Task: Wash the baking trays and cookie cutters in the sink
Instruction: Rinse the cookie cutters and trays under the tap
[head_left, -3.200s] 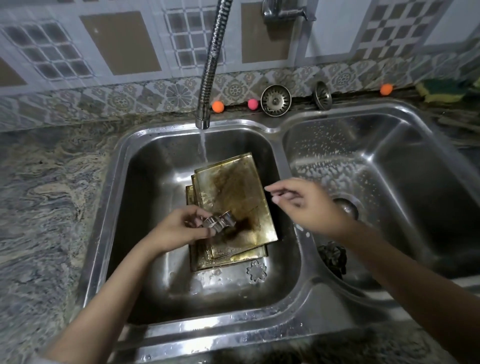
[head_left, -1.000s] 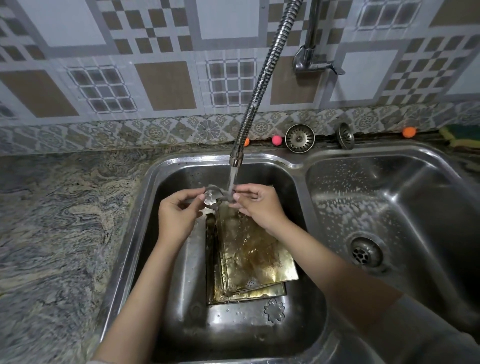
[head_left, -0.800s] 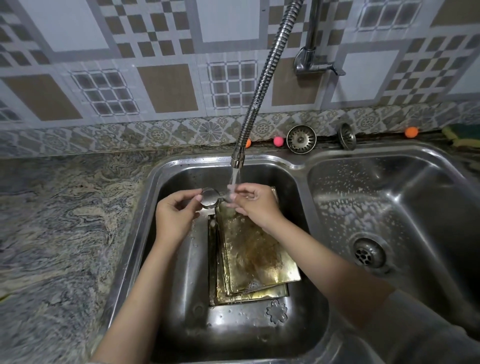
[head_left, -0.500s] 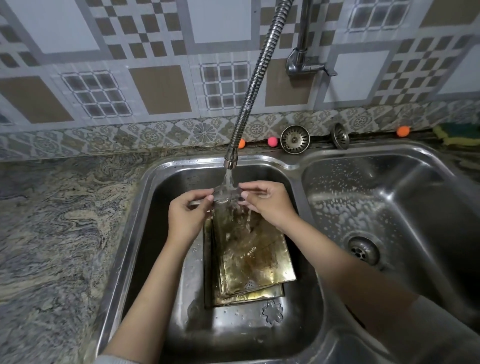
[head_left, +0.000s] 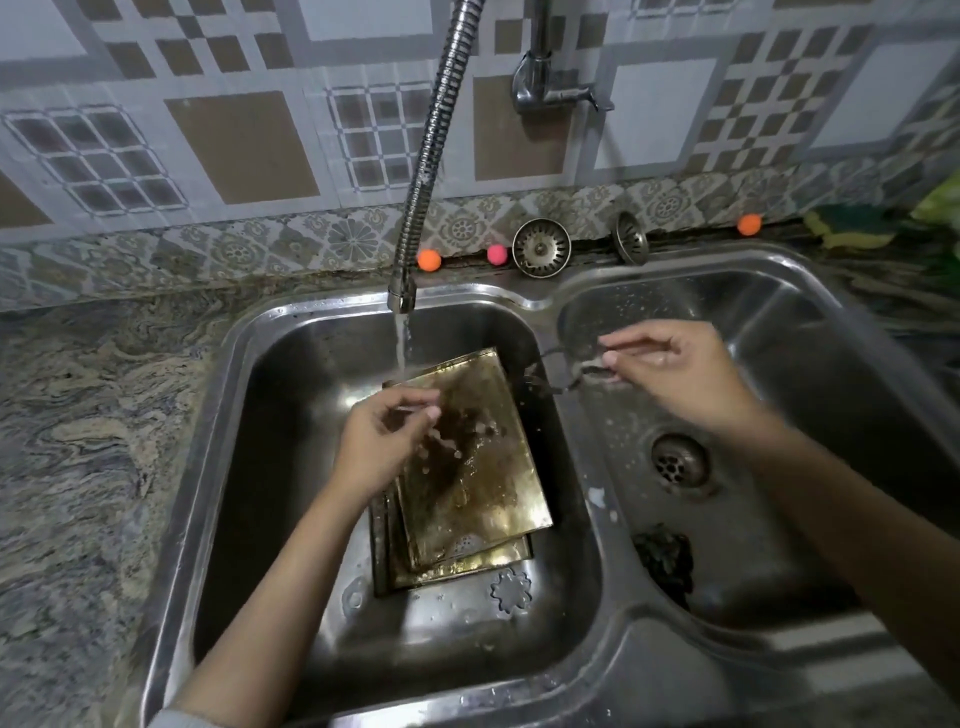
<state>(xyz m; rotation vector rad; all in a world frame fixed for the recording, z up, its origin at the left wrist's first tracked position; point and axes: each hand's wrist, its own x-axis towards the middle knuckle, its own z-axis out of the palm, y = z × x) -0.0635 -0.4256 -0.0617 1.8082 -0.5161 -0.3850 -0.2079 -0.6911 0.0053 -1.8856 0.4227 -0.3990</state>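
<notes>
The right hand (head_left: 675, 371) pinches a blurred cutter (head_left: 566, 371) at its fingertips over the right basin. The left hand (head_left: 382, 439), loosely curled, holds nothing above the stained trays (head_left: 467, 467); a flower cutter (head_left: 511, 590) lies below, unwashed.

- A home kitchen: steel double sink (head_left: 540, 299) set in a granite counter (head_left: 88, 426).
- Patterned wall tiles (head_left: 239, 145), tap (head_left: 550, 91), strainers (head_left: 541, 248) behind.
</notes>
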